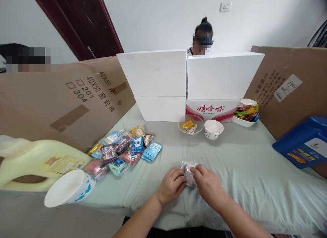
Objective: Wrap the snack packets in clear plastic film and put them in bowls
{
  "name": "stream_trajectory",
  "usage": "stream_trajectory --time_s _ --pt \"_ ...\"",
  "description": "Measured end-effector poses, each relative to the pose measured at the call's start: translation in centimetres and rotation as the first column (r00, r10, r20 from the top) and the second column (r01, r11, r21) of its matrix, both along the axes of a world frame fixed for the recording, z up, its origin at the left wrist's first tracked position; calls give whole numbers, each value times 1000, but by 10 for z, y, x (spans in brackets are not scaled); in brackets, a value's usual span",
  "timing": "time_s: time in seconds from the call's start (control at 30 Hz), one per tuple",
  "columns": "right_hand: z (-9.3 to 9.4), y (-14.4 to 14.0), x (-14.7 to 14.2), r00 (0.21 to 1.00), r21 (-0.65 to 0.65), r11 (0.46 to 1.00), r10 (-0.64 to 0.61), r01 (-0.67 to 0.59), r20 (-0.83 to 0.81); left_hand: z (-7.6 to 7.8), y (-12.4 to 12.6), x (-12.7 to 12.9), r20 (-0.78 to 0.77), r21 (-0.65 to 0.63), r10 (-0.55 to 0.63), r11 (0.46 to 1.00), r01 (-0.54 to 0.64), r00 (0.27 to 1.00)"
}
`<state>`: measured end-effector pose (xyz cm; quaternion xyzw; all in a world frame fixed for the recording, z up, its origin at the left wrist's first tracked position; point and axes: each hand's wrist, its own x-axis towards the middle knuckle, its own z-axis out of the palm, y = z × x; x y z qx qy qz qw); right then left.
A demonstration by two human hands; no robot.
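My left hand (170, 185) and my right hand (208, 185) meet near the front of the pale green cloth (242, 163). Both pinch one small clear-wrapped snack packet (189, 172) with a purplish filling, held between the fingertips just above the cloth. To the left lies a pile of several wrapped snacks (122, 147) in blue, brown, pink and yellow. Further back stand a clear bowl (190, 124) with yellow packets in it and a white paper bowl (214, 129) beside it.
A white dish of colourful snacks (246, 114) sits back right. A tipped paper cup (68, 189) and a yellow jug (35, 163) lie front left. A blue container (304, 142) is at right. Cardboard walls and white boxes (189, 79) ring the surface; a person sits behind them.
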<state>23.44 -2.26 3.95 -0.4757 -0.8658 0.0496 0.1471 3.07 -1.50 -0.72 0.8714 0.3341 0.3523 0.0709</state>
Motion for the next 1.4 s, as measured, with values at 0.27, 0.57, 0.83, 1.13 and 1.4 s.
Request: stream_trajectory --time_s 0.27,0.57,0.83,1.13,1.4 --pt "-25 -4 82 950 -59 967 -228 246 214 -7 1 -4 149 -174 28 985 -2 988" --pt "-38 -13 60 952 137 966 -181 219 -246 -17 7 1 405 -512 369 850 -127 837" --pt "-39 0 -5 907 86 994 -23 65 -420 -20 -13 -39 312 -582 665 698 -417 678" --pt "-60 -18 48 713 -117 916 -375 384 -592 16 -29 -17 182 124 370 911 -394 911" --pt "-53 -31 89 787 -37 914 -368 404 -496 19 -40 25 -168 55 152 988 -145 974"
